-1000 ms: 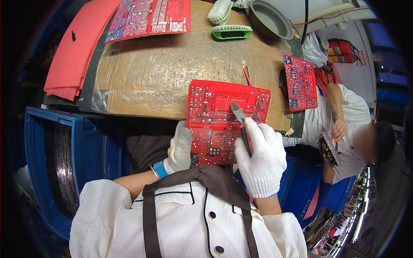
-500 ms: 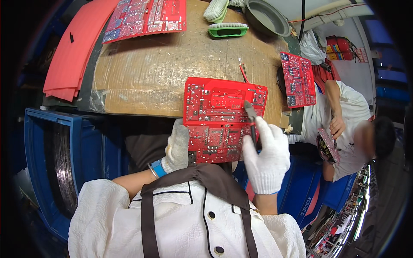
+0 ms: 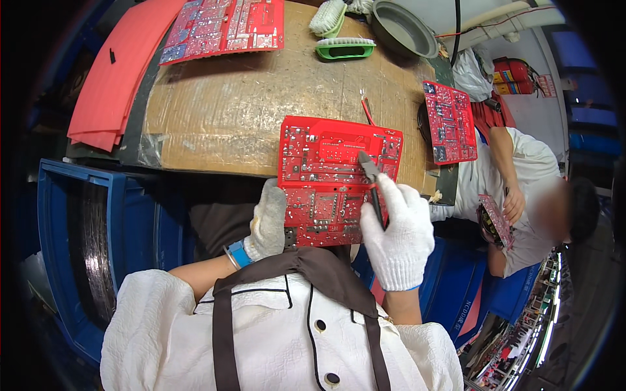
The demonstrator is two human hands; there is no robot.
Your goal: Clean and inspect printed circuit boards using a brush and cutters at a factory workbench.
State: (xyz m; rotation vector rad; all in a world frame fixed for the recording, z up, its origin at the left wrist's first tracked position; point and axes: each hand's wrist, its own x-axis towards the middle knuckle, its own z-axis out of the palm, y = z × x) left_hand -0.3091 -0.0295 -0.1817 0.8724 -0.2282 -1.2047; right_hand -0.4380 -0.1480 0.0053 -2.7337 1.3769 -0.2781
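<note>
Blue crate [image 3: 140,221]: far left, beside the bench, below the pink foam sheets [image 3: 127,72].
Far board [image 3: 251,26]: red, at the bench's back edge; neither hand on it.
Left hand [image 3: 267,221]: gloved, at the left edge of the held board [image 3: 313,166], fingers mostly out of sight behind. Looks closed enough to steady it; exact grip I can't tell from where I stand.
Held board: two red panels meeting at a cross seam, soldered face up, in front of the body, top end reaching over the bench [image 3: 222,124] edge.
Cutter-like tool [image 3: 369,171]: dark handles, metal nose over the upper panel, right of its middle. Whether it touches, can't say; nor how its jaws stand.
Right hand [image 3: 403,238]: white glove, fingers curled round the tool's handles.
Step in hand: detail work on the soldered side, I'd judge, at one spot of the upper panel.
Next move calls for: a firm left hold, a careful nose among the solder joints, no scraping nearby traces.
Right board [image 3: 450,124]: red, at the bench's right end, near a seated co-worker [image 3: 535,156].
</note>
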